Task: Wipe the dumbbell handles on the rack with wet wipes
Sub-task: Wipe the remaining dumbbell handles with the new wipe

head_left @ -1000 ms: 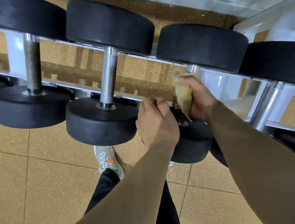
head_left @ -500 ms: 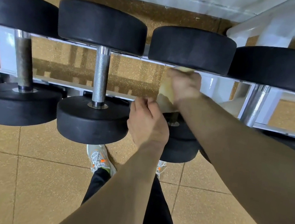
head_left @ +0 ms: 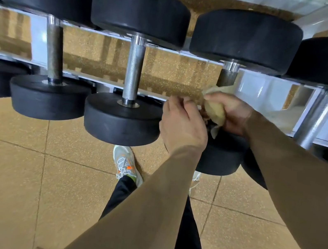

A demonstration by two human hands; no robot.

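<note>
A: Start big. What fills the frame?

B: Tan tiled floor (head_left: pixel 7 185) across the bottom. The white rack (head_left: pixel 257 90) runs across the top, and a row of black dumbbells lies on it with the handles pointing toward the viewer.

A: Which one is the person on?

B: The dumbbell (head_left: pixel 247 38) right of centre. Its handle (head_left: pixel 227 78) shows bare only at the top end, just below the far head. The rest is hidden behind the hands.

A: And the hands?

B: The right hand (head_left: pixel 232 112), centre right, has its fingers curled round a crumpled yellowish wipe (head_left: pixel 215 111), which is wrapped about the lower part of that handle. The left hand (head_left: pixel 182 125) sits just left of it, fingers bent toward the wipe. Whether it pinches a corner or only rests by the near head cannot be told from this angle.

A: So which step is this?

B: Most likely mid-wipe on this one handle, with the wipe at the near end of the bar.

A: What does the next move call for?

B: Probably sliding the wipe up over the bare knurled part with a snug grip, and twisting round the bar to reach its back. After that the far-right bar (head_left: pixel 318 115) or those to the left would want doing. Nothing shows which are already clean.
</note>
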